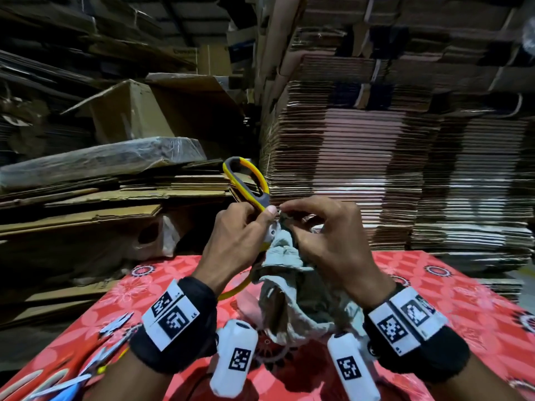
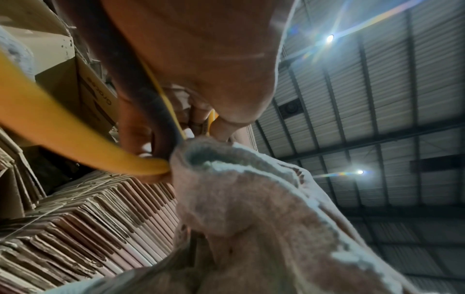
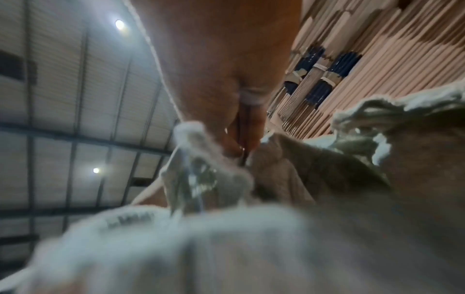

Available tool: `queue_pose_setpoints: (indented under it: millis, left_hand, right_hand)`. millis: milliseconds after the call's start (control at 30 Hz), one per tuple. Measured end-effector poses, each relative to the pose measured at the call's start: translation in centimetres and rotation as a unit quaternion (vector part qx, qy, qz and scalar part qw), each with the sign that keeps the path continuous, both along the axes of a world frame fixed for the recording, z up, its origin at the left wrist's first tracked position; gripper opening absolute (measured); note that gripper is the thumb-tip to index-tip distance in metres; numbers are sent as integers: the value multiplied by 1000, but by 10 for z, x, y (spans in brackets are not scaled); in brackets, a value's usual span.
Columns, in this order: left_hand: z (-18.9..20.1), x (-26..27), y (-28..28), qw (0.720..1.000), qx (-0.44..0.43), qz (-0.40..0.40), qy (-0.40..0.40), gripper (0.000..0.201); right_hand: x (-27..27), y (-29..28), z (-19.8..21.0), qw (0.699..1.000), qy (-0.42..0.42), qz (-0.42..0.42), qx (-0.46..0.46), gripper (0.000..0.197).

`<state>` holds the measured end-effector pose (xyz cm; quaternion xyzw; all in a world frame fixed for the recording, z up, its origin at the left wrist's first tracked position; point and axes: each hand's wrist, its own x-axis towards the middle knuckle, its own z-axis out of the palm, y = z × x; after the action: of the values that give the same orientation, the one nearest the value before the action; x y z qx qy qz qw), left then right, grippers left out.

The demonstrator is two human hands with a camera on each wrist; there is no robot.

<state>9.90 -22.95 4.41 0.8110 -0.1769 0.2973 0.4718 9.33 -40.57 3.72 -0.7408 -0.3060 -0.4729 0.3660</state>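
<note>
My left hand (image 1: pixel 252 224) grips a pair of scissors by the neck; one yellow and grey handle loop (image 1: pixel 246 180) sticks up past the thumb. The other yellow loop (image 1: pixel 236 289) curves out below the hand. My right hand (image 1: pixel 315 224) pinches a crumpled grey cloth (image 1: pixel 292 285) round the blades, which are mostly hidden in its folds. In the left wrist view the yellow handle (image 2: pixel 62 135) runs under the left hand (image 2: pixel 201 69) into the cloth (image 2: pixel 251 208). The right wrist view shows the right hand (image 3: pixel 226 59), cloth (image 3: pixel 226 248) and a glint of metal blade (image 3: pixel 186 179).
Both hands are above a table with a red patterned cover (image 1: pixel 463 299). Several metal hand tools (image 1: pixel 113 328) lie at its front left. Tall stacks of flattened cardboard (image 1: pixel 376 169) rise behind and to the right. Loose boxes and sheets (image 1: pixel 130 111) pile up on the left.
</note>
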Motion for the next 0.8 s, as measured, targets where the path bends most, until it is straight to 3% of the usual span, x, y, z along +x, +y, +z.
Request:
queue_pose_setpoints:
  millis: [300,800]
  left_hand:
    - [2,-2,4,999,6,10,-31,47]
    - [-2,2,1,997,30,27,-64,42]
  right_hand:
    - [8,9,-16,993,-102,-54,-19,18]
    - [16,-1,-12,999,-21,31,17,20]
